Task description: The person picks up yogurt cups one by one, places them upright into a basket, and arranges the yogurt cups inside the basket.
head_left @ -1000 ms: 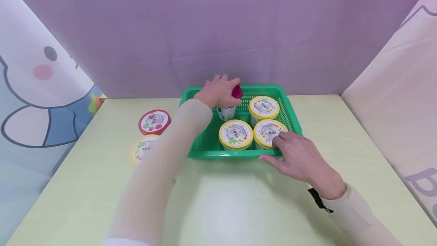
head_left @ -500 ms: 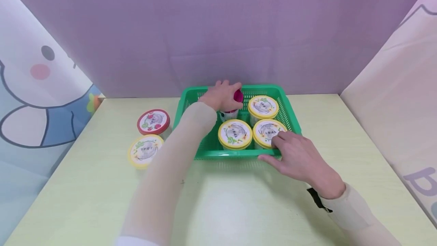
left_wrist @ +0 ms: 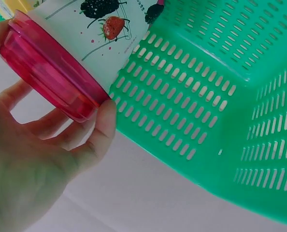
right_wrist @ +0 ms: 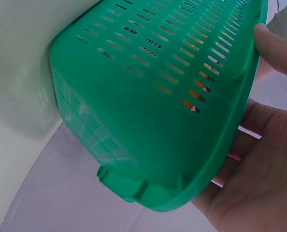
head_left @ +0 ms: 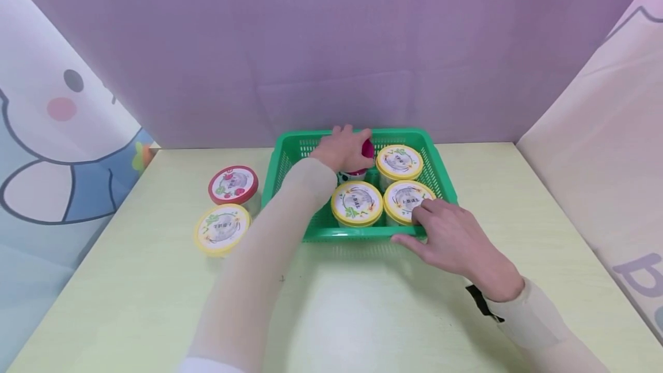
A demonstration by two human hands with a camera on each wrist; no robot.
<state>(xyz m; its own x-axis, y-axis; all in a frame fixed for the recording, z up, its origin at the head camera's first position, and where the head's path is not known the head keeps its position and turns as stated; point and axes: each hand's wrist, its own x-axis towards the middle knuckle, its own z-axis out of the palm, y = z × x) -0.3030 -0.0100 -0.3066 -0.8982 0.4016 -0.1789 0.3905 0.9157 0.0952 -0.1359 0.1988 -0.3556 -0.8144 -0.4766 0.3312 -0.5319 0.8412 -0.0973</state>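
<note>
At the back of a green plastic basket (head_left: 336,235), my left hand (head_left: 342,151) grips a paper tub with a magenta lid (head_left: 367,149). The left wrist view shows fingers curled round this lid (left_wrist: 51,70); the tub's white body (left_wrist: 93,41) is printed with berries and tilts over the basket. Whether its base touches the basket floor is hidden. My right hand (head_left: 453,238) holds the basket's front right rim, as the right wrist view confirms, with the basket wall (right_wrist: 134,106) beside the fingers. Three yellow-lidded tubs, one being the front right tub (head_left: 408,200), stand upright inside.
Left of the basket, a red-lidded tub (head_left: 233,184) and a yellow-lidded tub (head_left: 221,229) stand on the pale table (head_left: 342,315). A purple cloth (head_left: 331,50) hangs behind the basket, and printed cloths hang at both sides.
My left hand has moved right and slightly nearer, carrying the magenta-lidded tub lower beside the yellow-lidded ones. My right hand keeps its hold on the basket rim.
</note>
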